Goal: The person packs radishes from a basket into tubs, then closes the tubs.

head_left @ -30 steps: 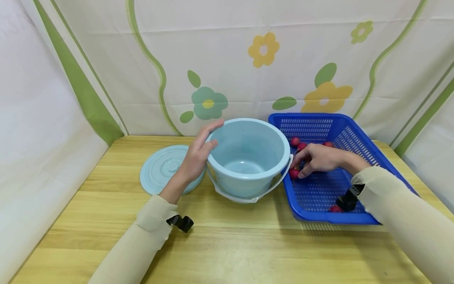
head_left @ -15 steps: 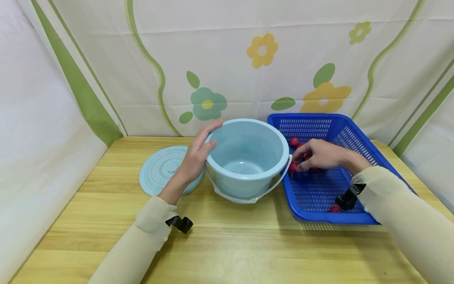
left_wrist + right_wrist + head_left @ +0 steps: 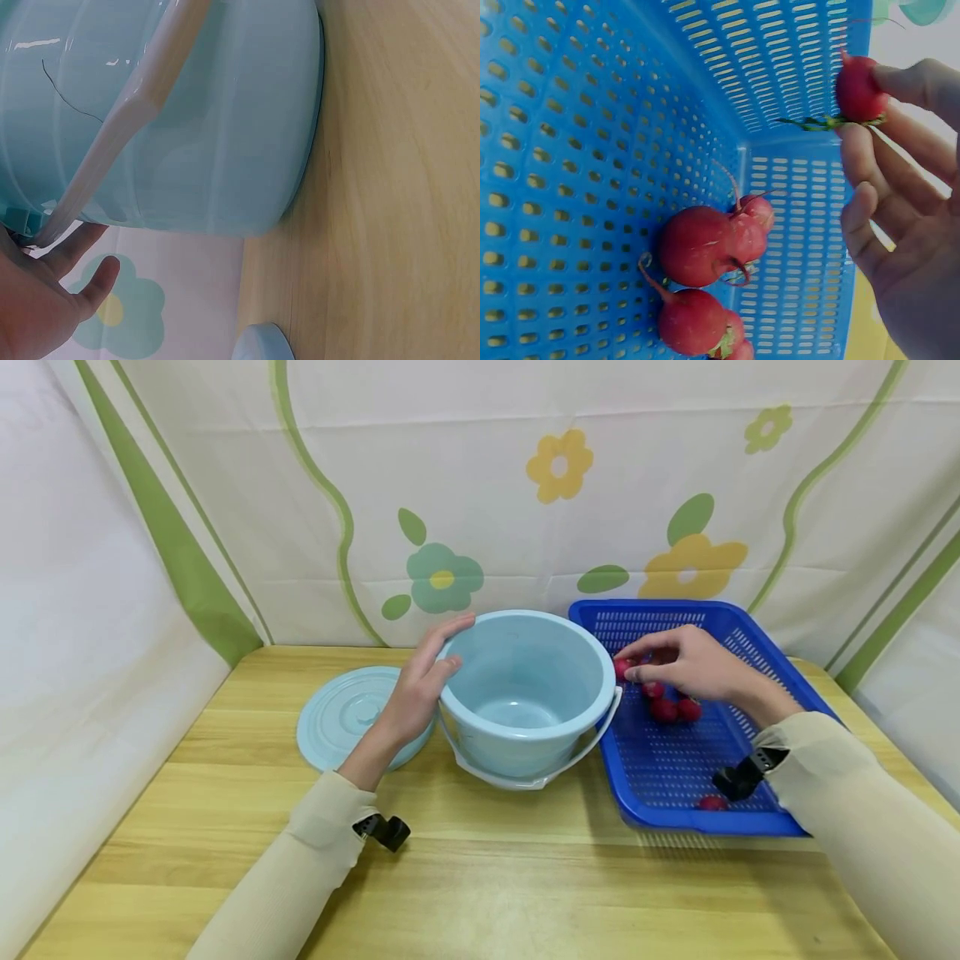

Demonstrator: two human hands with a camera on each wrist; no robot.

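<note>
My right hand (image 3: 686, 662) pinches a red radish (image 3: 622, 669) (image 3: 859, 91) between thumb and fingers, held above the left edge of the blue basket (image 3: 738, 635) beside the bucket's rim. Several more radishes (image 3: 666, 708) (image 3: 705, 247) lie on the basket floor. My left hand (image 3: 420, 685) (image 3: 45, 300) rests with straight fingers against the left side of the light blue bucket (image 3: 525, 693) (image 3: 187, 112), which stands upright with its white handle (image 3: 127, 120) down. The bucket looks empty inside.
A round light blue lid (image 3: 345, 714) lies flat on the wooden table (image 3: 480, 877) left of the bucket. One radish (image 3: 711, 802) sits near the basket's front edge. A floral curtain (image 3: 525, 485) closes off the back and sides.
My right hand has lifted a radish off the basket floor and brought it up toward the bucket's rim. The left hand and bucket have stayed where they were.
</note>
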